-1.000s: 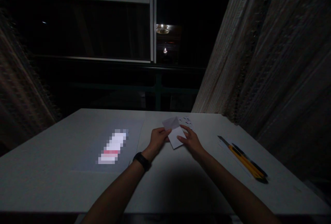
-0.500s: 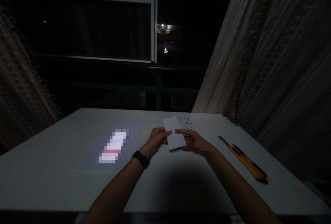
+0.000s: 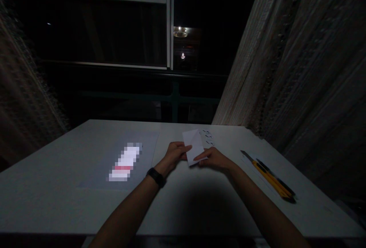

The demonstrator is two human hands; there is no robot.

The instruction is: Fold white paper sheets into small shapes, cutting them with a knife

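Between my hands, over the middle of the table, is a folded white sheet of paper point(image 3: 193, 141), tilted so its upper face shows. My left hand point(image 3: 175, 152) grips its left edge, thumb on top and fingers underneath. My right hand point(image 3: 213, 158) pinches the lower right corner, its fingers partly hidden by the paper. Small dark marks point(image 3: 208, 137), too small to make out, lie just beyond the paper's right side. A dark band circles my left wrist.
A yellow utility knife point(image 3: 268, 175) with its blade showing lies at the right, beside a dark pen point(image 3: 276, 177). To the left, a large white sheet point(image 3: 97, 177) rests on the white table point(image 3: 45, 198) under a blurred-out bright patch. Curtains point(image 3: 257, 49) and a dark window stand behind.
My right hand has slid down the paper's right side to the lower corner. The paper has shifted slightly right, while my left hand has kept its hold.
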